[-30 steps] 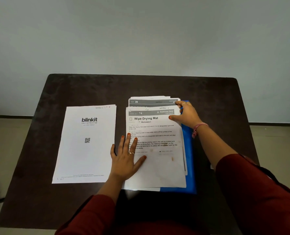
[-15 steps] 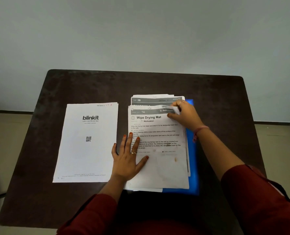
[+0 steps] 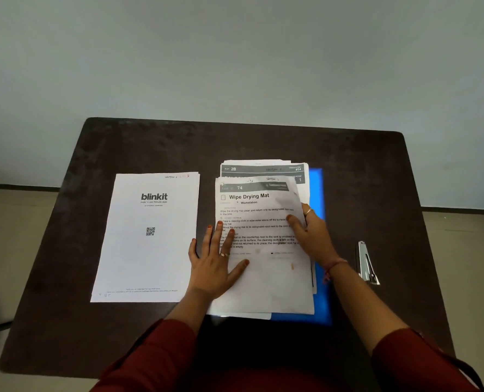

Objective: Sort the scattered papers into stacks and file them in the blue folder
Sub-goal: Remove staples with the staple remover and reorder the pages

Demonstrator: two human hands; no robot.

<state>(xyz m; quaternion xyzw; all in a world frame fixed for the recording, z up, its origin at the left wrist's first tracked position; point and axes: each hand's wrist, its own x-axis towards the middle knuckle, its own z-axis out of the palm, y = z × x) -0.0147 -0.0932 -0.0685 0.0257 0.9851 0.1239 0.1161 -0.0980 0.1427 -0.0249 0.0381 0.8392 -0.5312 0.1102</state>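
A stack of printed sheets topped by the "Wipe Drying Mat" page (image 3: 266, 273) lies on the blue folder (image 3: 318, 190), which shows along the stack's right and near edges. My left hand (image 3: 216, 260) presses flat on the stack's left side, fingers spread. My right hand (image 3: 310, 233) grips the top page's right edge, thumb on top and fingers under, and that edge is lifted and curled. A second stack topped by the "blinkit" page (image 3: 147, 239) lies to the left on the table.
The dark brown table (image 3: 150, 145) holds everything, against a pale wall. A metal file clip (image 3: 366, 263) lies on the table right of the folder. Bare tabletop runs along the far side and at both ends.
My right hand slid from the top page's upper right corner down to the middle of its right edge and lifted that edge. The metal clip has come into view. My left hand stayed put.
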